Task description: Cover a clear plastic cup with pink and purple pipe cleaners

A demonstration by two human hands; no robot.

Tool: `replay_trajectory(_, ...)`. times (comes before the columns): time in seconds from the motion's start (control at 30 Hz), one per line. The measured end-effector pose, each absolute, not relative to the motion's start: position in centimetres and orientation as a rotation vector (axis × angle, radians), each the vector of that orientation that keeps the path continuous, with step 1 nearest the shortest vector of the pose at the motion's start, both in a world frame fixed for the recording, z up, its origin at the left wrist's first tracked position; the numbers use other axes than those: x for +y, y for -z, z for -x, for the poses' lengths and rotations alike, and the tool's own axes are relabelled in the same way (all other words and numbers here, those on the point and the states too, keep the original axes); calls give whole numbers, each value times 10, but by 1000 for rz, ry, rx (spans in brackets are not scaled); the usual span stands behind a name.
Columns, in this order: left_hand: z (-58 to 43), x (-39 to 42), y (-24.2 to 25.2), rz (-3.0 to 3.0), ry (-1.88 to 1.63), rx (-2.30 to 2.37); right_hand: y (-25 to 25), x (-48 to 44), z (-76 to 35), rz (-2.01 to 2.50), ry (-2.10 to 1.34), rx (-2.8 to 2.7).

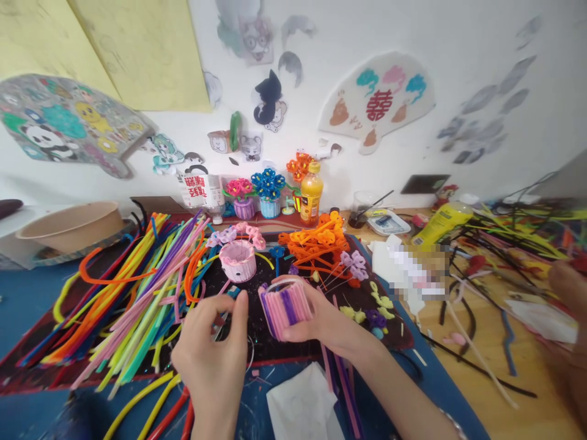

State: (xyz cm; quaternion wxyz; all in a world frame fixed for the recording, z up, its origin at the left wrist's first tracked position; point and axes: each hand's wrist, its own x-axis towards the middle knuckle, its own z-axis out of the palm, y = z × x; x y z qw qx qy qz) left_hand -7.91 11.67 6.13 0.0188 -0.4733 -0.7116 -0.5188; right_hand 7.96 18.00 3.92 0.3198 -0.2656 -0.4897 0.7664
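Pink-and-purple, the striped cup (287, 311) is clamped mid-view in the grip of the right hand (323, 324); its covering seems in work, steadiness called for next. At its eight o'clock, the left hand (211, 342) is poised — whether anything is pinched cannot be told. Space is crowded by loose stems (137, 299) at nine, a pale pot (239, 266) at eleven.

The tabletop (488, 330) shows pale wood at the right, with a blue cover (27, 293) beside it. On the cover lies a dark, red-edged mat (284, 348) bearing coloured fuzzy stems (123, 299), a pink pot (238, 269) and orange flowers (316, 238). White paper (302, 406) lies in front; a pale stick (481, 363) lies on the wood.
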Motion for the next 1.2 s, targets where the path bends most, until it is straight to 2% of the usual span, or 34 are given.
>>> replay_trajectory(0.2, 71, 123, -55, 1797, 1802, -2234, -46, 177, -78, 735, -1993, -1281)
replay_trajectory(0.5, 66, 123, -50, 1716, 1960, -2313, -47, 174, -77, 699, -1930, -1355)
replay_trajectory(0.67, 65, 122, -49, 1849, 2252, -2257, -42, 175, -75, 684, -1954, -1320)
replay_trajectory(0.87, 58, 122, -53, 1812, 2146, -2273, -46, 173, -74, 676, -1971, -1297)
replay_trajectory(1.2, 53, 121, -54, 1735, 2272, -2231, -43, 170, -73, 641, -1937, -1314)
